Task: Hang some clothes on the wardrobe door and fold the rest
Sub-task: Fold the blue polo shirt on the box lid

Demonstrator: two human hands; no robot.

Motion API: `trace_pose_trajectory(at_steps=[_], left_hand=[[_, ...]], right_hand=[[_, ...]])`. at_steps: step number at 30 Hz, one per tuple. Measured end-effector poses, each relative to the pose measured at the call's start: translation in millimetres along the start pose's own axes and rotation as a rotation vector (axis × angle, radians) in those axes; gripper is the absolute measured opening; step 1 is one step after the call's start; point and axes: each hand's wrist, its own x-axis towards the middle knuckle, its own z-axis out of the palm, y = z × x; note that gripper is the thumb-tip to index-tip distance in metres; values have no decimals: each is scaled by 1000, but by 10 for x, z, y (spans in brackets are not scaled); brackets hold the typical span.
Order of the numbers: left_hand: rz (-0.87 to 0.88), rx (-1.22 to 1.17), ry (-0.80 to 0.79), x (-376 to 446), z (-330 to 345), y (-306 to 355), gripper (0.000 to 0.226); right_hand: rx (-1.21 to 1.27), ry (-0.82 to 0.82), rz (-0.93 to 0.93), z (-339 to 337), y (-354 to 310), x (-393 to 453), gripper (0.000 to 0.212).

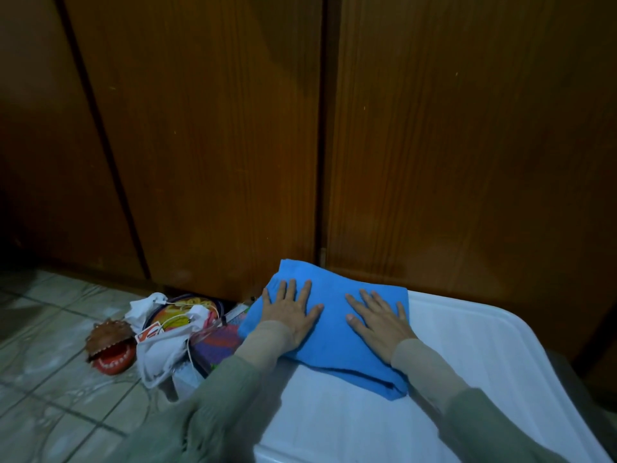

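A folded blue garment (334, 345) lies on the far left corner of a white plastic lid (467, 355). My left hand (293, 312) presses flat on the garment's left part, fingers straight and spread. My right hand (377, 319) lies flat on its right part, fingers also spread. Both sleeves are grey-green with beige cuffs. The brown wooden wardrobe doors (467, 145) stand shut directly behind the garment. No clothes hang on the doors in this view.
A clutter of toys sits on the tiled floor (40, 329) to the left: a brown crocodile-mouth toy (110, 349), white cloth (160, 355), a round colourful item (187, 312) and a purple patterned box (217, 345). The room is dim.
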Motion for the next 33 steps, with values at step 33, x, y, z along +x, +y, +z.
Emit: trace_pose_trajectory(at_steps=[33], left_hand=[[708, 72, 289, -55, 181, 1011, 43]], right_hand=[[-512, 129, 40, -276, 574, -1171, 20]])
